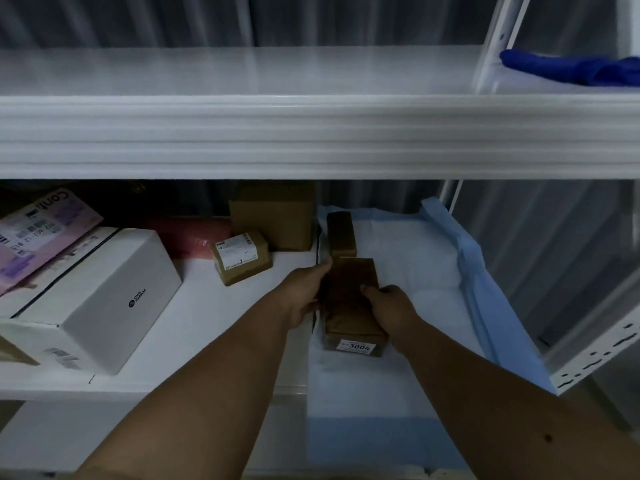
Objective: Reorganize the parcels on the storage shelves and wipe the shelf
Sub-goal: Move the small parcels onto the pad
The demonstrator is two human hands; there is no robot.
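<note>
Right now a long brown cardboard parcel (353, 303) with a white sticker reading 3004 on its near end lies on the lower white shelf (207, 327), resting on a pale blue and white padded sheet (433, 271) that covers the right part of that shelf. The left hand (306, 292) presses against the parcel's left side, fingers stretched forward along it. The right hand (389, 303) grips the parcel's right edge, thumb curled over the top. Just behind it, touching or nearly touching, sits a smaller dark brown box (341, 233), also on the sheet. To the left, off the sheet, stands a small brown carton with a white shipping label (240, 258), and behind that a larger plain brown carton (273, 216). A pink soft package (187, 237) lies against the back. Farther left sits a big white box (97, 296) with a small dark logo, and a pink-and-white labelled packet (38, 233) leans on top of it. On the upper white shelf (242, 71), far right, rests a crumpled blue cloth (571, 67).
</note>
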